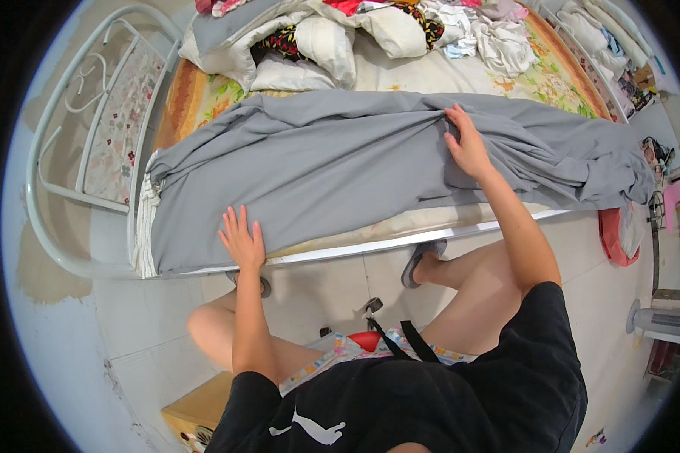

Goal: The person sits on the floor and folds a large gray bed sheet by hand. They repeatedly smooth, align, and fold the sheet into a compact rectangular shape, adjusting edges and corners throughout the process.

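A long grey cloth (328,164) is spread along the near side of the bed, smooth at the left and bunched in folds at the right. Its left end meets a gathered white fabric edge (145,226). My left hand (243,240) lies flat on the near left part of the cloth, fingers spread. Farther up and to the right, my right hand (467,141) touches the cloth, thumb apart from the fingers, where creases run together. Between the cloth and the white bed frame (385,243), a strip of pale mattress (374,229) shows.
A white quilt (300,71) and crumpled clothes (501,45) are heaped at the back of the bed. A curved metal bed end (34,170) rises at the left. A red container (615,243) stands on the floor right of the bed. A wooden box (201,402) sits lower left.
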Demonstrator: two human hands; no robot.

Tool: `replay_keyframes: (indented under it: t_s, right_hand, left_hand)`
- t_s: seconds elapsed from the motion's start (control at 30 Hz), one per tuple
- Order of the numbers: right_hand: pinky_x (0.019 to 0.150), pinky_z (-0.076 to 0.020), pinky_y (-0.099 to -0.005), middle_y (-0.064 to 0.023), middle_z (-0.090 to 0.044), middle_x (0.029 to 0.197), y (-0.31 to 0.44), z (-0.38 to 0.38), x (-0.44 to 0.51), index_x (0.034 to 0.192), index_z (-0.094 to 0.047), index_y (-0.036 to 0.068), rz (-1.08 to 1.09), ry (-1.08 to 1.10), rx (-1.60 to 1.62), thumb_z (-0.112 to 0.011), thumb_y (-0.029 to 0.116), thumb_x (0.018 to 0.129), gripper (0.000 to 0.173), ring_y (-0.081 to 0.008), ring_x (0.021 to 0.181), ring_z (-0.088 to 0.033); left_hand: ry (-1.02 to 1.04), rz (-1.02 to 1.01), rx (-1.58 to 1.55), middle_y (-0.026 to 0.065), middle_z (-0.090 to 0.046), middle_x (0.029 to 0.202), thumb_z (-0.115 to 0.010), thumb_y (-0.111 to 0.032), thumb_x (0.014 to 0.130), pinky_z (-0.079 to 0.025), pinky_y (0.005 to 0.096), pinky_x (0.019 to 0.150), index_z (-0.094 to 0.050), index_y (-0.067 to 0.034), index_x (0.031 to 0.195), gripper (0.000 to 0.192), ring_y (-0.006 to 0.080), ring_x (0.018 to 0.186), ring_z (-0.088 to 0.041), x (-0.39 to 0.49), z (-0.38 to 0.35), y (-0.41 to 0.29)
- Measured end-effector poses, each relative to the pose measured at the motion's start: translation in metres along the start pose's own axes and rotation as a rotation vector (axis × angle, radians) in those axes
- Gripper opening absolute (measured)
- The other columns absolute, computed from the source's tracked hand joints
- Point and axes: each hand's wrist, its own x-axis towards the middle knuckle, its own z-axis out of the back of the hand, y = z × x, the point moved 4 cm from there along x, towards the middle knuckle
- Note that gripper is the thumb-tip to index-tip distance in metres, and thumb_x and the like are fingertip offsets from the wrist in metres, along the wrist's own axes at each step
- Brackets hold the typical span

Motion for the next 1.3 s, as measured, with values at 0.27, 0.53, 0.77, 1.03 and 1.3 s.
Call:
replay_keyframes:
  t_s: [0.27, 0.53, 0.77, 1.03, 1.3]
  right_hand:
    - [0.113, -0.0344, -0.0439, -0.0232, -0.034, 0.154, 0.023, 0.052, -0.065, 0.128, -0.054, 0.011, 0.108, 0.210, -0.286, -0.073, 0.015, 0.071, 0.060, -0.0393, 0.141, -0.037]
    - [0.088, -0.0470, -0.0421, -0.0073, -0.066, 0.101, 0.020, 0.071, -0.080, 0.085, -0.067, 0.009, 0.043, 0.219, -0.662, -0.067, 0.009, 0.078, 0.008, -0.0291, 0.106, -0.057]
    - [0.089, -0.0485, -0.0435, -0.0161, -0.069, 0.097, 0.012, 0.084, -0.009, 0.092, -0.070, 0.005, -0.155, -0.096, -0.287, -0.066, 0.014, 0.085, 0.012, -0.0371, 0.099, -0.060]
    - [0.096, -0.0468, -0.0441, -0.0176, -0.064, 0.119, -0.080, 0.021, 0.052, 0.118, -0.065, 0.008, -0.261, 0.482, -0.694, -0.080, 0.025, 0.076, 0.048, -0.0374, 0.116, -0.056]
    - [0.089, -0.0483, -0.0458, -0.0192, -0.064, 0.116, -0.080, 0.083, 0.137, 0.117, -0.058, 0.007, -0.060, -0.073, -0.557, -0.071, 0.008, 0.079, 0.041, -0.0369, 0.106, -0.061]
  left_hand:
    - [0.115, -0.563, -0.278, 0.0192, -0.039, 0.152, -0.067, -0.027, 0.086, -0.015, 0.0603, 0.117, -0.049, -0.009, 0.140, 0.060, 0.0373, 0.144, -0.031, -0.087, 0.002, -0.205]
    - [0.403, -0.471, -0.297, 0.0200, -0.044, 0.148, -0.061, -0.027, 0.092, -0.022, 0.0594, 0.116, -0.055, -0.004, 0.134, 0.048, 0.0357, 0.143, -0.034, -0.059, 0.006, -0.234]
    - [0.481, -0.606, -0.358, 0.0226, -0.048, 0.145, -0.062, -0.021, 0.091, -0.034, 0.0471, 0.114, -0.058, -0.002, 0.130, 0.044, 0.0389, 0.138, -0.041, -0.016, 0.011, -0.240]
    - [0.552, -0.796, -0.309, 0.0173, -0.026, 0.160, -0.067, -0.027, 0.089, -0.020, 0.0600, 0.116, -0.042, -0.019, 0.149, 0.066, 0.0364, 0.148, -0.022, -0.013, -0.025, -0.285]
    - [0.602, -0.822, -0.306, 0.0178, -0.035, 0.154, -0.071, -0.029, 0.084, -0.021, 0.0651, 0.114, -0.060, -0.018, 0.130, 0.048, 0.0375, 0.146, -0.027, 0.004, -0.032, -0.278]
